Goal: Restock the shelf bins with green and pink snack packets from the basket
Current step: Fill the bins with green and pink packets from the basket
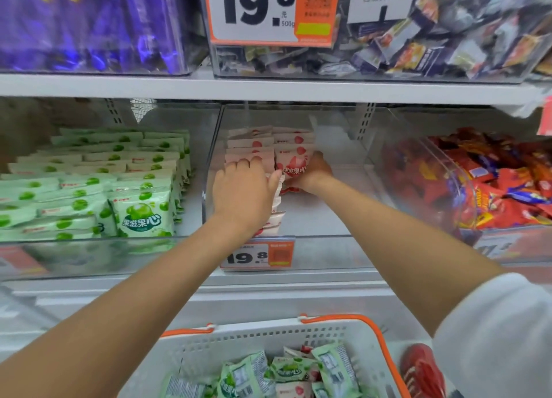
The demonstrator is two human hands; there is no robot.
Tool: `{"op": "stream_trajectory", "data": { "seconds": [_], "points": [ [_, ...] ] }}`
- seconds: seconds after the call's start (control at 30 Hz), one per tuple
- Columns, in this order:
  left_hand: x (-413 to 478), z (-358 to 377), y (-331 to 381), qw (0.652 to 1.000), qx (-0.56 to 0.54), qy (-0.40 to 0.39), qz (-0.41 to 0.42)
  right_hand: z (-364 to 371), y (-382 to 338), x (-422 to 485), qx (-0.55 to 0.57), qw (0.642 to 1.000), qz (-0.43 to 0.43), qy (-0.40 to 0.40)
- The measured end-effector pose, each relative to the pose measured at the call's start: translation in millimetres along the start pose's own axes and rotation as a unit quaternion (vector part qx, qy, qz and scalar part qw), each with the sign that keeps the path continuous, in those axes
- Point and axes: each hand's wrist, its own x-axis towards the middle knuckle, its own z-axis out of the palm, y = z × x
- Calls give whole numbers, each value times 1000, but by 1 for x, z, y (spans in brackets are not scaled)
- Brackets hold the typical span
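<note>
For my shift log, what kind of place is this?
Most likely a shop's snack aisle: a price tag reading 19.8, clear bins of snack packets, and a shopping basket below.

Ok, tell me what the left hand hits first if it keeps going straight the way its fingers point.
The left hand points toward the back of the middle bin. First in line is the standing row of pink packets, which its fingertips seem to touch; depth is hard to judge.
</note>
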Motion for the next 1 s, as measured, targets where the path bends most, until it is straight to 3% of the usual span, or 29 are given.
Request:
{"op": "stream_trajectory", "data": {
  "seconds": [0.17, 0.6, 0.73, 0.83, 1.0],
  "points": [
    [0, 1, 0, 1000, 3, 0, -2, 6, 0, 9, 20, 998, 1, 56],
    [2, 2, -1, 1000, -2, -1, 0, 0, 6, 1, -17, 998, -53, -19],
    [5, -1, -2, 999, -37, 9, 11, -20, 13, -13, -24, 1000, -7, -7],
    [0, -11, -3, 995, -93, 35, 23, -48, 7, -54, -86, 992, -82, 52],
    [-53, -30, 5, 979, -188, 82, 14, -64, 1, -158, -89, 962, -218, 137]
  ]
}}
